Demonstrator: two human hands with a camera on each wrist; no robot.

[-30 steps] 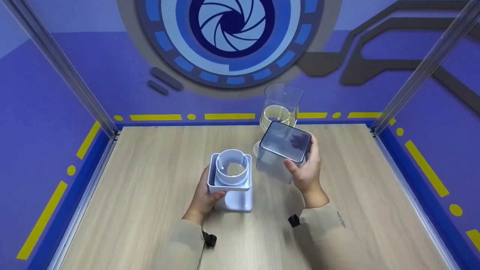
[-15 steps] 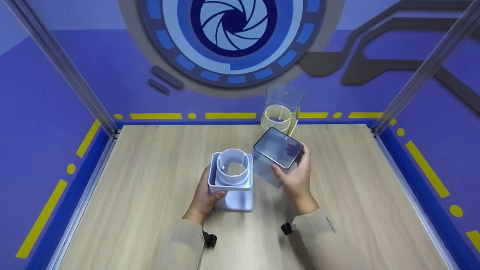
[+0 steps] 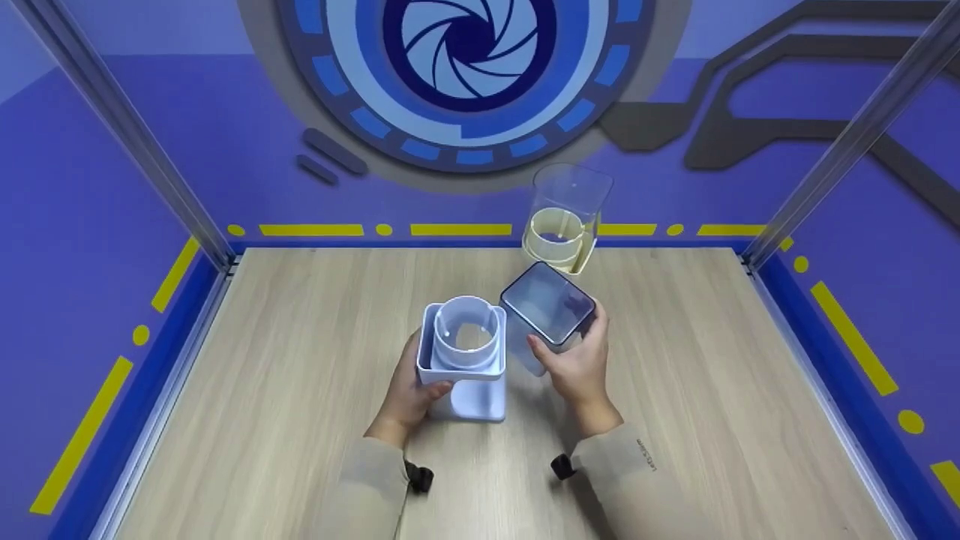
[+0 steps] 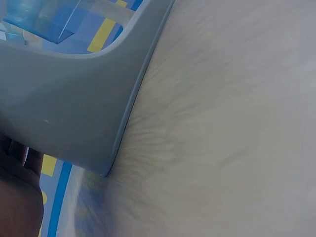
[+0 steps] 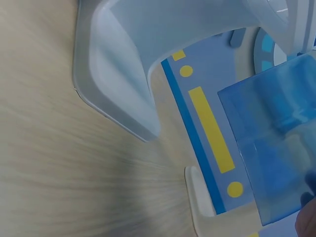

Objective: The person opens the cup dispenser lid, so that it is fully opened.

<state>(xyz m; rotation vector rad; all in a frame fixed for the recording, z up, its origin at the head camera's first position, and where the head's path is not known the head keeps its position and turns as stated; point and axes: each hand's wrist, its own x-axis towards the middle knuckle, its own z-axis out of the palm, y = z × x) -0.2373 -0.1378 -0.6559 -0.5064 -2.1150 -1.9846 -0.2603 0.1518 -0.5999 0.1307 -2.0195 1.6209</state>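
A white plastic stand point(image 3: 480, 401) with a flat foot on the wooden table carries a square tray point(image 3: 462, 375) on top, with a round collar point(image 3: 466, 356) rising inside it. My left hand point(image 3: 409, 394) grips the stand's upper part from the left, thumb below the tray's front edge, fingers mostly hidden behind. Just right of the tray, my right hand point(image 3: 581, 367) holds a clear, bluish square container point(image 3: 547, 304) with a dark rim, tilted and above the table. The right wrist view shows the container's see-through wall point(image 5: 269, 148) beside the stand point(image 5: 116, 74).
Behind the container, near the back wall, stands a cream-coloured base point(image 3: 556, 244) with a clear tall container point(image 3: 574, 187) on it. The wooden table point(image 3: 300, 375) is bounded by blue panels, with metal posts point(image 3: 847, 142) at the back corners.
My right hand has brought the clear container leftward and slightly down, closer to the tray, and turned it a little. The left hand and the stand have stayed put.
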